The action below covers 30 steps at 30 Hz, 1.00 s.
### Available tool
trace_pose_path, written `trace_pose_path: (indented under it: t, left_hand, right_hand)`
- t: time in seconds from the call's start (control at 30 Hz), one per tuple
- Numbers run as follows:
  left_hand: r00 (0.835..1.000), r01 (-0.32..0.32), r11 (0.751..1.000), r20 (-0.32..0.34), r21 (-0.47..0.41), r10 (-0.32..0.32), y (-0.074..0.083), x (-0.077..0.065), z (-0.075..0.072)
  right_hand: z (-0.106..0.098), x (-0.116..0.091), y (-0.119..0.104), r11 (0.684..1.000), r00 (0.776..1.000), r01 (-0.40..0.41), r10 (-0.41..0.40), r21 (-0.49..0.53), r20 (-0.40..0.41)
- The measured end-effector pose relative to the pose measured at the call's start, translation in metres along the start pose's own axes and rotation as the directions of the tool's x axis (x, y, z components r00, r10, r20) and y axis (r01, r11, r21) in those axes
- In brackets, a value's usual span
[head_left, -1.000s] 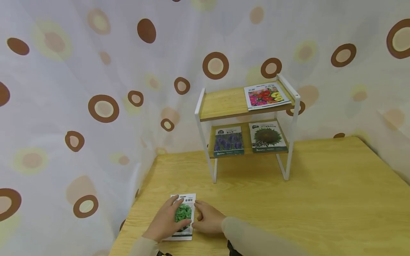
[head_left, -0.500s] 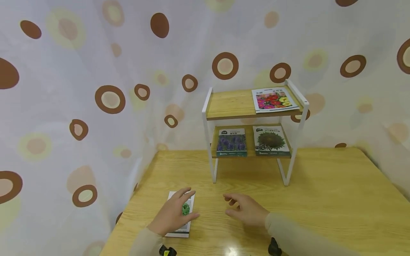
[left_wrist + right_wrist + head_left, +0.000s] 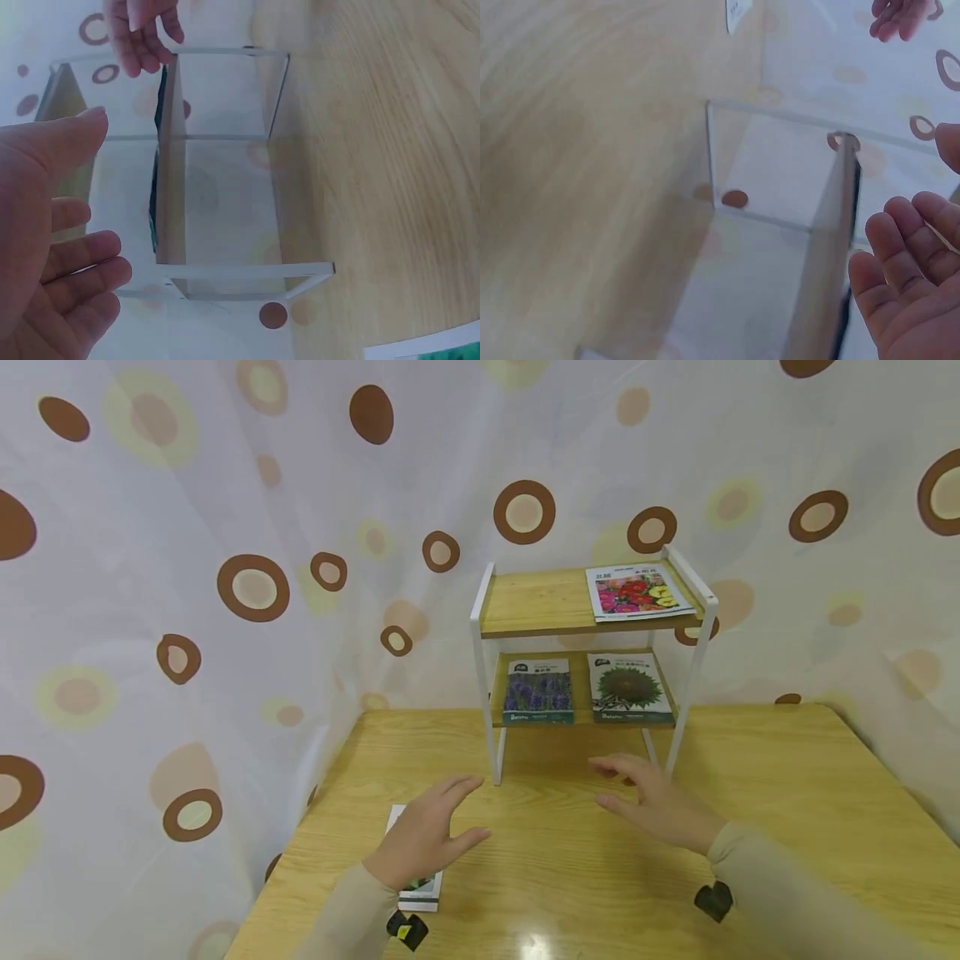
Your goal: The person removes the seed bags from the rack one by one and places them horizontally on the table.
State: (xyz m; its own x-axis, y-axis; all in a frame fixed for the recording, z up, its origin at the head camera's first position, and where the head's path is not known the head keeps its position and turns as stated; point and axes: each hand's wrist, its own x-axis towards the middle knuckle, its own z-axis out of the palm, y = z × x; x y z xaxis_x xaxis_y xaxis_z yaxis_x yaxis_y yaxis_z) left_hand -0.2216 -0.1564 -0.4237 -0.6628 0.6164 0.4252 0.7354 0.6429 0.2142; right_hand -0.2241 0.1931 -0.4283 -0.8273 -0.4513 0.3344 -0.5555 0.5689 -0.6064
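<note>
In the head view, the left hand (image 3: 426,839) hovers at the near left, thumb spread well away from gently bent fingers, with nothing held. From this angle it hides part of a seed packet (image 3: 422,896) lying flat on the table (image 3: 787,777); only white margins and a dark green strip show. The right hand (image 3: 660,802) hovers farther right, just in front of the stand (image 3: 536,600); its fingers curve loosely, thumb apart, holding nothing. The stand joins slim white uprights to two flat, wood-grained boards. On its upper board, at the right, lies a bright flower packet (image 3: 636,592); below, a purple-flower packet (image 3: 537,693) lies left of a sunflower packet (image 3: 630,687). All look thin and papery, slightly glossy, so a light pinch at the edges would probably serve best, and any bump to the frame could slide them.

In the left wrist view, the left hand's fingers are half bent around nothing. The seed packet's corner shows at the lower right, apart from the palm, on streaky wood grain.

In the right wrist view, the right hand's fingers are relaxed and free of any object beside the lower board's edge; whether they touch it, I cannot tell. Keeping them clear of that edge seems wise.
</note>
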Motion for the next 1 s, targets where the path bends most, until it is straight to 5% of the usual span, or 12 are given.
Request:
trace_pose_path:
  t: [0.2, 0.43, 0.63, 1.0]
  left_hand:
    - [0.994, -0.111, 0.993, 0.008, 0.051, 0.111, 0.011, 0.032, -0.022]
    - [0.971, -0.235, 0.963, -0.008, 0.136, 0.238, 0.032, 0.072, -0.051]
    - [0.958, -0.284, 0.942, 0.01, 0.177, 0.287, 0.052, 0.105, -0.074]
    - [0.974, -0.224, 0.955, 0.075, 0.196, 0.214, 0.078, 0.163, -0.092]
  right_hand:
    - [-0.041, 0.001, -0.01, 0.978, 0.993, 0.086, -0.099, -0.188, -0.061]
    - [-0.087, 0.0, -0.032, 0.955, 0.993, 0.069, -0.092, -0.288, -0.067]
    - [-0.116, 0.012, -0.045, 0.868, 0.958, 0.189, -0.267, -0.46, -0.109]
    - [-0.156, 0.034, -0.061, 0.805, 0.958, 0.17, -0.27, -0.569, -0.096]
